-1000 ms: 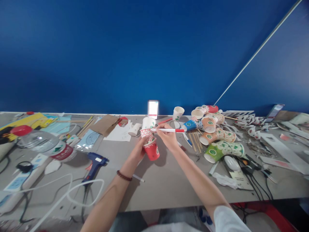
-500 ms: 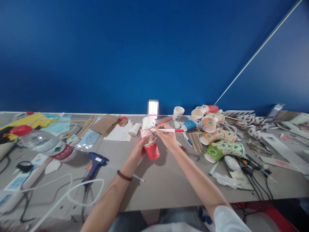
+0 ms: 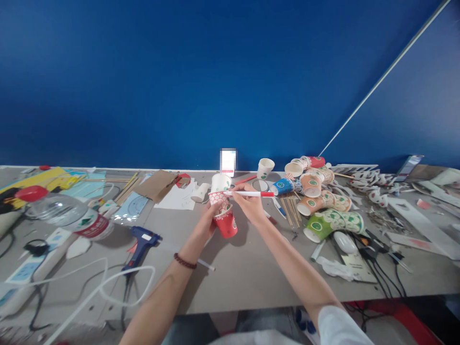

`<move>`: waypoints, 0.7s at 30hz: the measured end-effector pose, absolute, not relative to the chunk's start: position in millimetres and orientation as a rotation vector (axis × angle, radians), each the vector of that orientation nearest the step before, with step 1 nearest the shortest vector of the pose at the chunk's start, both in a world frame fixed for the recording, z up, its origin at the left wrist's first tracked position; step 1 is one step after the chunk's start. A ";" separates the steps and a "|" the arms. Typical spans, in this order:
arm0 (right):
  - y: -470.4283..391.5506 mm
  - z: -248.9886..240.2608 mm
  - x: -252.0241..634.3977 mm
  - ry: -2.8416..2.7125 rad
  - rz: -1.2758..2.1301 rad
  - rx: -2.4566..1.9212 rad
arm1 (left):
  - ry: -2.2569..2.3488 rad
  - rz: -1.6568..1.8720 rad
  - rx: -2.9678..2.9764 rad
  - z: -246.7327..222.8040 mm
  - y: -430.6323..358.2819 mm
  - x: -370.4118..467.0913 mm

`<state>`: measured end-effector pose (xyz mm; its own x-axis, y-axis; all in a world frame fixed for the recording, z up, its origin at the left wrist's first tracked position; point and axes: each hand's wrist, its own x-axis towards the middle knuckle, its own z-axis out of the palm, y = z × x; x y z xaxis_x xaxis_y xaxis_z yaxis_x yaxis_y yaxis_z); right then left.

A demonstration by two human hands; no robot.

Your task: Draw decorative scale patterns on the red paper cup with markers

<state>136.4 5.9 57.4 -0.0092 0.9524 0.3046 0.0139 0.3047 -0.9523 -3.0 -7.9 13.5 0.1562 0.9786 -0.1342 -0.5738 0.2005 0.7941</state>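
A stack of paper cups (image 3: 227,225), red at the bottom with a red-and-white patterned part above and a white cup (image 3: 220,183) at the top, tilts slightly in front of me. My left hand (image 3: 210,218) is wrapped round its left side. In my right hand (image 3: 249,203) is a white marker with a red end (image 3: 257,194), lying nearly level. The marker's left tip meets the stack near where white and patterned cups join. Whether it leaves a line is too small to make out.
A phone (image 3: 228,162) leans on the blue wall. Leftward are a glue gun (image 3: 142,247), a water bottle (image 3: 72,215), a power strip (image 3: 39,268) and cardboard (image 3: 158,186). Rightward lie joined paper cups (image 3: 325,225), wooden sticks (image 3: 291,211) and black cables (image 3: 383,273). One white cup (image 3: 265,168) stands upright.
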 end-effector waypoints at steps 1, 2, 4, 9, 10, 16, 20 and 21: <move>5.8 57.4 136.3 -1.362 0.977 -0.983 | 0.749 1.239 0.675 13.7 -8.1 -3.0; 5.8 57.3 136.3 -1.363 0.980 -0.981 | 0.750 1.238 0.677 13.7 -8.2 -3.0; 6.0 56.7 136.1 -1.349 0.992 -0.983 | 0.757 1.241 0.672 13.5 -8.1 -3.1; 6.5 55.6 135.9 -1.312 1.012 -0.991 | 0.745 1.241 0.670 12.3 -7.6 -3.4; 6.5 55.6 135.9 -1.320 1.010 -0.988 | 0.743 1.241 0.672 12.3 -7.5 -3.5; 5.9 56.2 136.0 -1.329 0.999 -0.989 | 0.750 1.239 0.665 13.1 -7.3 -3.0; 6.1 55.6 136.3 -1.354 0.987 -0.988 | 0.766 1.258 0.639 12.4 -6.8 -2.9; 6.2 55.4 136.3 -1.360 0.986 -0.986 | 0.769 1.261 0.635 12.1 -6.6 -3.0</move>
